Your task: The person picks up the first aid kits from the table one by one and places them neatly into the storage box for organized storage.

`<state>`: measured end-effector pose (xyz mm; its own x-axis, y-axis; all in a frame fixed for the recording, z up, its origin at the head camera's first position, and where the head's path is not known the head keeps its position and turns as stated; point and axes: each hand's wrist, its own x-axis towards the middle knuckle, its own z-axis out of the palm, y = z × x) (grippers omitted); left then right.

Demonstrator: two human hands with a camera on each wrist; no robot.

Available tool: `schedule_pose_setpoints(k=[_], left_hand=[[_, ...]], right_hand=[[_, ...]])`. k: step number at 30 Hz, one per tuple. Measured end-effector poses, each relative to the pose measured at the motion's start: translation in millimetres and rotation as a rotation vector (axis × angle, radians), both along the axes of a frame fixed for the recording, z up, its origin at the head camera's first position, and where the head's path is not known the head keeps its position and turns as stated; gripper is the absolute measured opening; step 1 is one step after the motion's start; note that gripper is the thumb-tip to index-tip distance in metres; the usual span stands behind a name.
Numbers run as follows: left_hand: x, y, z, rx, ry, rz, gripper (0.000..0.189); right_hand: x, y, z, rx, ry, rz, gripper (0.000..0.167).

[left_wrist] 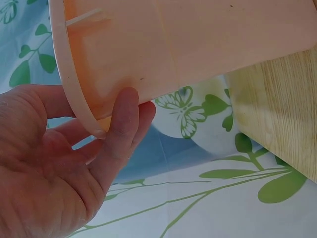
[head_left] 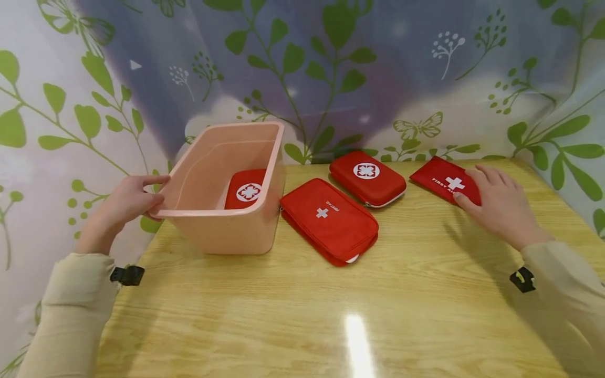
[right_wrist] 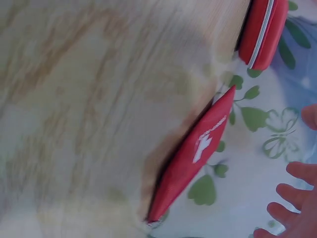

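Observation:
My left hand [head_left: 125,202] grips the corner of a pink plastic bin [head_left: 238,233], its thumb and fingers on either side of the rim in the left wrist view. Inside the bin lies a red first aid case [head_left: 232,191] with a round white emblem, partly hidden by the bin wall. My right hand [head_left: 503,205] is over the right end of a flat red first aid pouch [head_left: 437,178]. In the right wrist view its fingers [right_wrist: 299,171] are spread and apart from the pouch, with nothing between them.
A red zipped first aid bag [head_left: 326,226] lies beside the bin. Behind it sits a hard red case [head_left: 373,178] with a round white emblem. The wooden table [head_left: 283,315] meets a leaf-patterned curtain [head_left: 293,68] at the back and left.

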<state>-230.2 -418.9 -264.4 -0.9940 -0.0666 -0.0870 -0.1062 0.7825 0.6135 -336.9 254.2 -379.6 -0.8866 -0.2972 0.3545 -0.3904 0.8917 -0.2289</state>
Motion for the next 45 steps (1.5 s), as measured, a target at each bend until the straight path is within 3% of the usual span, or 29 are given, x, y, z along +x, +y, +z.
schedule_pose_setpoints(k=[10, 22, 33, 45], left_hand=[[3.1, -0.3, -3.4, 0.008, -0.002, -0.007, 0.066], [4.2, -3.7, -3.1, 0.005, 0.002, 0.003, 0.065], [3.6, -2.8, -2.9, -0.005, 0.000, -0.002, 0.066], [4.6, 1.5, 2.9, -0.019, 0.009, 0.003, 0.064]], right_hand=[[-23.3, 18, -16.2, -0.027, -0.090, -0.053, 0.076], [-69.5, 25, -18.2, 0.040, -0.142, -0.052, 0.088], [-88.6, 32, -27.1, 0.005, -0.241, -0.089, 0.101], [-107.2, 43, -35.2, 0.100, -0.422, -0.115, 0.115]])
